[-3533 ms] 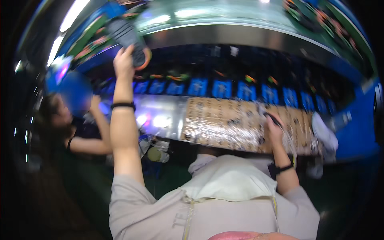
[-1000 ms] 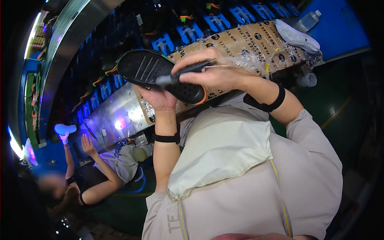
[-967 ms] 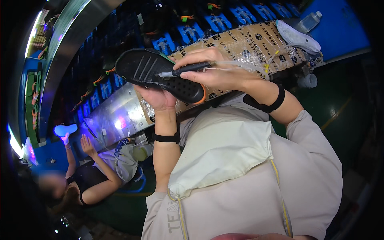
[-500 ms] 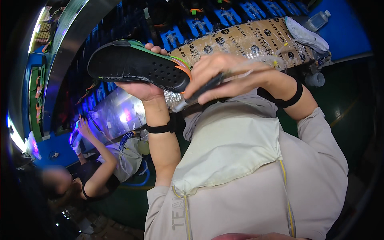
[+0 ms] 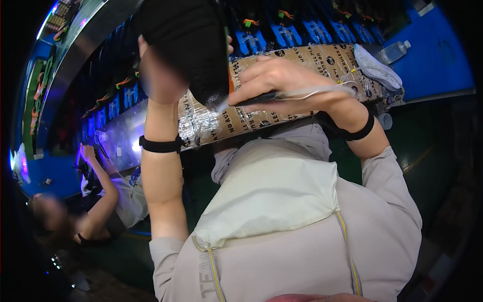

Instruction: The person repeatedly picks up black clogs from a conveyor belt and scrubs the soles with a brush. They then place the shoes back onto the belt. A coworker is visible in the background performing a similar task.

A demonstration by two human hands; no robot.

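My left hand (image 5: 162, 78) is closed around a black shoe (image 5: 209, 55), raised close to the camera with its dark underside facing me. The shoe's upper end runs out of the picture, and a bit of orange shows along its right edge. A brush (image 5: 259, 98) with a dark handle and a thin clear tube trailing from it is gripped in my right hand (image 5: 284, 80). Its pale bristles touch, or nearly touch, the lower end of the shoe.
Below my hands runs a cardboard-covered ledge (image 5: 314, 60) wrapped in clear film. At its right end lie a white shoe (image 5: 375, 68) and a clear bottle (image 5: 395, 51). Blue holders (image 5: 287, 36) with dark shoes line the far side. Another person (image 5: 103, 201) works at the left.
My left hand has lifted and turned the shoe from lying sideways to nearly upright, nearer the camera. My right hand, still with the brush, has shifted slightly, its bristles now at the shoe's lower end.
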